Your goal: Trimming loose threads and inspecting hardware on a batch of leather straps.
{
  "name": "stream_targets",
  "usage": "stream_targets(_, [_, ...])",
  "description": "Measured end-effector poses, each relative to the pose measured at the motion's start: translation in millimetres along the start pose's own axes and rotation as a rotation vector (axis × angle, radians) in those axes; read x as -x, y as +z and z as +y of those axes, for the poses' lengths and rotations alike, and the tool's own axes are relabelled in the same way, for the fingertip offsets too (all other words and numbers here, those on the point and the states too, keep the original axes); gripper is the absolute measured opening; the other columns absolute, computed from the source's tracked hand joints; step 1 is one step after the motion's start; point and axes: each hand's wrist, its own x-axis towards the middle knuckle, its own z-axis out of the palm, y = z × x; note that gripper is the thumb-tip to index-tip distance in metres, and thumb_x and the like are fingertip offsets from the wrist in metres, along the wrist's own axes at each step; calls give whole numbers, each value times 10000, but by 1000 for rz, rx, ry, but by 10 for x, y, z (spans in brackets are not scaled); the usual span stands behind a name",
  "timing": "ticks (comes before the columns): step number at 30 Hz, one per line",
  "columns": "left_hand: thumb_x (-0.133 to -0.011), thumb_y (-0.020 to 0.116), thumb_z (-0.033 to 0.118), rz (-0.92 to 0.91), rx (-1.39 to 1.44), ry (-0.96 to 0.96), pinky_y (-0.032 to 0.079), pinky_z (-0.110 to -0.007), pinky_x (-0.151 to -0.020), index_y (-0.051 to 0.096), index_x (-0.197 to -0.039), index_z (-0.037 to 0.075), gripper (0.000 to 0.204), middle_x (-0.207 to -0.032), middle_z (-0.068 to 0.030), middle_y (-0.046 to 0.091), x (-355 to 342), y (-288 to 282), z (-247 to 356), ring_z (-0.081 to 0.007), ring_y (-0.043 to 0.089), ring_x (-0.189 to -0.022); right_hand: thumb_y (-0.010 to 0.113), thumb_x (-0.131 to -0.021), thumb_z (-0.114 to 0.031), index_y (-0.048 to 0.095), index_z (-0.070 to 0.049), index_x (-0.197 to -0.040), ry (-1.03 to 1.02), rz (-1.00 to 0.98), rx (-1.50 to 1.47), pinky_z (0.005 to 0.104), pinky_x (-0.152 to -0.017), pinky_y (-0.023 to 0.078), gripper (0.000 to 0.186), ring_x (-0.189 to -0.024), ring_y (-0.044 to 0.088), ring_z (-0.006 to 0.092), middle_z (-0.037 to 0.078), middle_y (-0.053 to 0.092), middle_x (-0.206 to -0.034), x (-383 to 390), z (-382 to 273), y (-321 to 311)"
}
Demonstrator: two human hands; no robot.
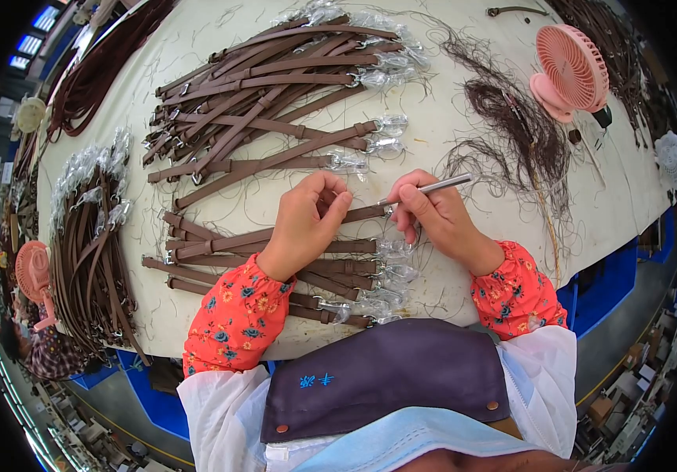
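blue mask, right hand gripping tool, left hand curled, hold unclear, strap rising rightward

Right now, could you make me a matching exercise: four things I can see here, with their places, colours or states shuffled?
1. Metal tool
2. Straps
3. Oversleeves
4. Thread tangle

A. Red-orange with flowers
B. Beside the pink fan at upper right
C. In the right hand
D. Brown, many with clear plastic at one end

Pairs: 1-C, 2-D, 3-A, 4-B

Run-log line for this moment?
left grip: over strap, hold unclear | right grip: holding metal tool | nearby: strap piles, thread tangle, pink fans
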Motion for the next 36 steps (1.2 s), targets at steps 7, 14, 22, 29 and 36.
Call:
stream_targets(7, [-861, 694, 72, -397, -415, 272, 483, -275, -626, 671, -949, 25, 103, -826, -63, 642, 28, -153, 250, -168, 608, -701, 494, -1038, -241, 574, -22, -1019, -49, 41, -86, 213, -502, 452, 234, -560, 553, 65, 32, 603, -722, 24, 34, -17])
stream_targets(14, [-831, 688, 86, -26, -720, 519, 428, -417, -929, 613, -1157, 75, 335, -1152, -120, 596, -73, -328, 243, -332, 541, -1086, 510, -1030, -236, 555, -19, -1059, -128, 31, 116, 224, -563, 483, 223, -603, 585, 75, 55, 637, -796, 19, 24, -26])
stream_targets(22, [-823, 704, 134, 12, -970, 362, 413, -418, -919, 606, -1153, 86, 347, -1186, -106, 573, -171, -506, 82, -318, 528, -1086, 493, -1036, -196, 538, -24, -1098, -206, 115, 486, 312, -831, 515, 188, -907, 648, 182, 101, 676, -979, -11, -40, -24])
stream_targets(29, [-819, 705, 84, 86, -695, 441, 447, -402, -841, 640, -1078, 77, 267, -999, -90, 601, -209, -488, 27, -301, 546, -941, 561, -951, -12, 524, -58, -1087, -470, 171, 574, 349, -988, 465, 148, -1189, 606, 285, 148, 664, -1183, -105, 60, -40])
stream_targets(36, [-811, 695, 67, 54, -690, 525, 450, -420, -800, 611, -1006, 55, 213, -876, -89, 598, -191, -427, 39, -308, 556, -881, 641, -850, -9, 545, -93, -1043, -552, 255, 789, 455, -1108, 330, 231, -1301, 501, 300, 121, 660, -1235, -120, 11, -46])
